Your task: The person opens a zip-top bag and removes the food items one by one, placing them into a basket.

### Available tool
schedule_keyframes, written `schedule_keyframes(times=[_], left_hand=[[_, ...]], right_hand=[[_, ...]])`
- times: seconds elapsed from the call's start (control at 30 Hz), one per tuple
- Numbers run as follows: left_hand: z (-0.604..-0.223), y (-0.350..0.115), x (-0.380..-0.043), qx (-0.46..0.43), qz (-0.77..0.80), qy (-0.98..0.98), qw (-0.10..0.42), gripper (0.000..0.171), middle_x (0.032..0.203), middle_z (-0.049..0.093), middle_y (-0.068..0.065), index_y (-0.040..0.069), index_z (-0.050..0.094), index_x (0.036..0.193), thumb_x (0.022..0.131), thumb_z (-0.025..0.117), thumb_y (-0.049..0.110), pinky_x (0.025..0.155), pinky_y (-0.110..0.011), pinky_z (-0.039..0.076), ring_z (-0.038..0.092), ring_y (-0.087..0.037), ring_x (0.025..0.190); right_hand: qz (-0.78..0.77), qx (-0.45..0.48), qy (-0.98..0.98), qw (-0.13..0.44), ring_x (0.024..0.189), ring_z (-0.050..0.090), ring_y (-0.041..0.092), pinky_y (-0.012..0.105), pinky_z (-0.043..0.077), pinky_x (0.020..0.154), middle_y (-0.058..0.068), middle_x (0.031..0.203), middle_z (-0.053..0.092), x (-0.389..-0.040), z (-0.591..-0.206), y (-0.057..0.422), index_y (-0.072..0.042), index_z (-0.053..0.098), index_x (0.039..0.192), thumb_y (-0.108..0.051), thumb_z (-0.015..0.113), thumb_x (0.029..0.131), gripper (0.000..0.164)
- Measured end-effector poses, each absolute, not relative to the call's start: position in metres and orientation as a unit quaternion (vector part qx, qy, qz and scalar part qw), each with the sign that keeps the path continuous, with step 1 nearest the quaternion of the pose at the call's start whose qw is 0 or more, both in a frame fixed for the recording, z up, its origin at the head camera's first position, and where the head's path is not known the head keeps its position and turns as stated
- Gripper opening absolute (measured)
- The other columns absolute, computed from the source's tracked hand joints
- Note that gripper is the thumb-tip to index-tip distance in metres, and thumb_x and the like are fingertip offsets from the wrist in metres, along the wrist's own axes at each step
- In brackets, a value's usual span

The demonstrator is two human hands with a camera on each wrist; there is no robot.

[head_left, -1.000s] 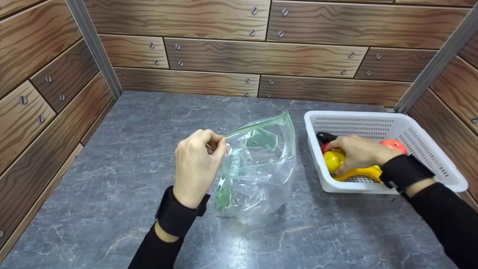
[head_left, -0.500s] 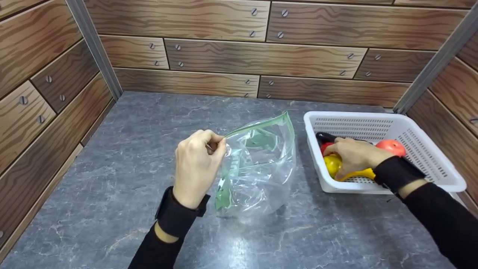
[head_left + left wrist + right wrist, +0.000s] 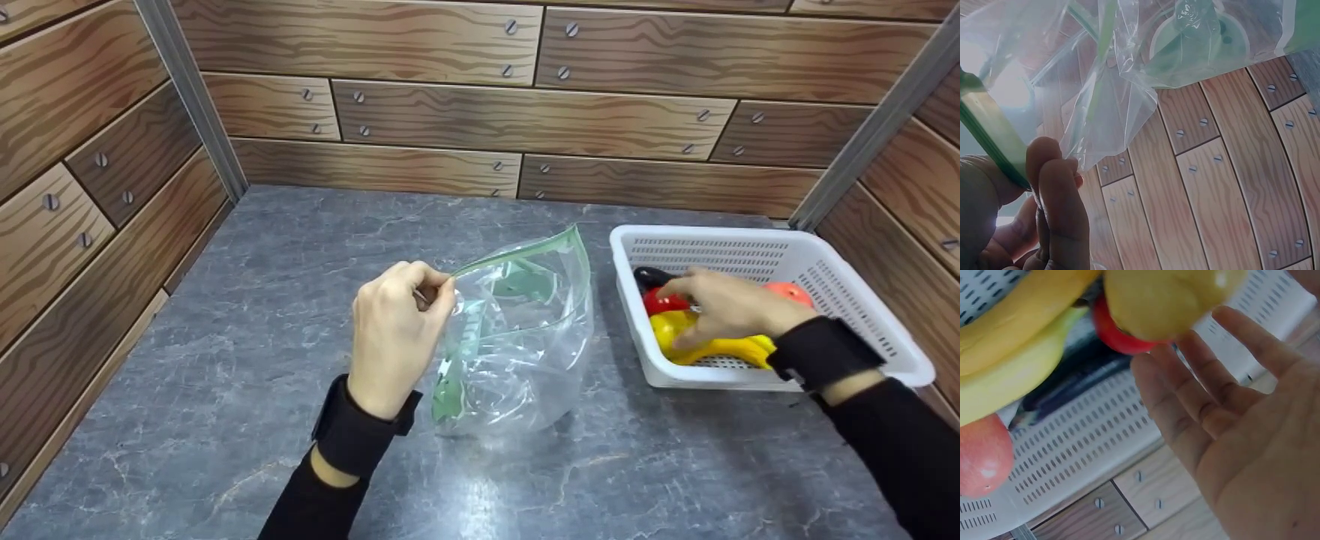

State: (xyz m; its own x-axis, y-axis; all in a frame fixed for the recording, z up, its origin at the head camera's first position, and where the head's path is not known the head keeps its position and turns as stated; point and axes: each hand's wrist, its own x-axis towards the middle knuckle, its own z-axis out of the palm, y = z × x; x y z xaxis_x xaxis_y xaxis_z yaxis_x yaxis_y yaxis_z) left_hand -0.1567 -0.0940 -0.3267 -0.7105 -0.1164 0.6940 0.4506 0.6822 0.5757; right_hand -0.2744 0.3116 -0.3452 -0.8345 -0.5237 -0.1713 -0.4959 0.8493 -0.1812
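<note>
My left hand (image 3: 401, 330) pinches the green zip edge of a clear zip bag (image 3: 525, 367) between thumb and fingers. The bag stands with its mouth spread wide. Over the white basket (image 3: 637, 349) my right hand (image 3: 731, 307) has its fingers extended. In the right wrist view those fingertips are at a rounded yellow fruit (image 3: 1168, 304), not curled round it; whether they touch it I cannot tell. Beside that fruit lie a red tomato-like piece (image 3: 1114, 329), a dark eggplant (image 3: 1078, 377) and yellow bananas (image 3: 1022, 365). A pinkish-red apple-like fruit (image 3: 982, 455) lies farther along the basket.
The basket stands at the right of a grey marbled tabletop (image 3: 262, 420), close to the right side wall. Wood-patterned panels (image 3: 442, 112) enclose the back and both sides. The bag is left of the basket, with a strip of tabletop between them.
My right hand has lifted a little and drawn slightly back from the yellow fruit, showing more of the red piece and bananas. The left hand and bag have stayed in place.
</note>
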Motion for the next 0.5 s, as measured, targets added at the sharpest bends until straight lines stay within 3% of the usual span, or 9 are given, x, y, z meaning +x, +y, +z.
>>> schedule_keyframes(times=[0.13, 0.23, 0.33, 0.5], left_hand=[[-0.326, -0.096, -0.158, -0.100, -0.388, -0.837, 0.372, 0.008, 0.072, 0.071, -0.007, 0.004, 0.077, 0.081, 0.088, 0.081, 0.001, 0.060, -0.027, 0.057, 0.067, -0.017, 0.062], [-0.326, -0.098, -0.159, -0.099, -0.390, -0.835, 0.375, 0.009, 0.073, 0.072, -0.007, 0.003, 0.076, 0.080, 0.088, 0.081, 0.002, 0.060, -0.028, 0.059, 0.068, -0.017, 0.062], [-0.327, -0.099, -0.160, -0.101, -0.391, -0.836, 0.373, 0.009, 0.073, 0.072, -0.007, 0.004, 0.076, 0.080, 0.089, 0.081, 0.002, 0.061, -0.029, 0.059, 0.068, -0.018, 0.062], [-0.327, -0.101, -0.162, -0.108, -0.390, -0.837, 0.368, 0.009, 0.074, 0.072, -0.007, 0.004, 0.076, 0.081, 0.089, 0.080, 0.003, 0.061, -0.028, 0.059, 0.069, -0.017, 0.063]], right_hand=[[-0.097, -0.269, 0.957, 0.048, 0.105, 0.066, 0.029, 0.052, 0.057, 0.092, 0.016, 0.119, 0.070, -0.265, -0.330, 0.313, -0.005, 0.069, 0.134, -0.034, 0.089, 0.083, 0.062], [-0.112, -0.278, 0.954, -0.002, 0.105, 0.066, 0.028, 0.051, 0.057, 0.092, 0.014, 0.116, 0.069, -0.255, -0.322, 0.311, -0.004, 0.069, 0.132, -0.032, 0.088, 0.086, 0.058], [-0.132, -0.285, 0.948, -0.045, 0.101, 0.067, 0.023, 0.041, 0.058, 0.089, 0.011, 0.116, 0.072, -0.244, -0.319, 0.308, -0.006, 0.070, 0.130, -0.029, 0.087, 0.088, 0.051], [-0.176, -0.308, 0.928, -0.113, 0.093, 0.062, 0.005, 0.014, 0.052, 0.081, 0.002, 0.109, 0.073, -0.224, -0.317, 0.297, -0.008, 0.072, 0.125, -0.021, 0.086, 0.088, 0.041]])
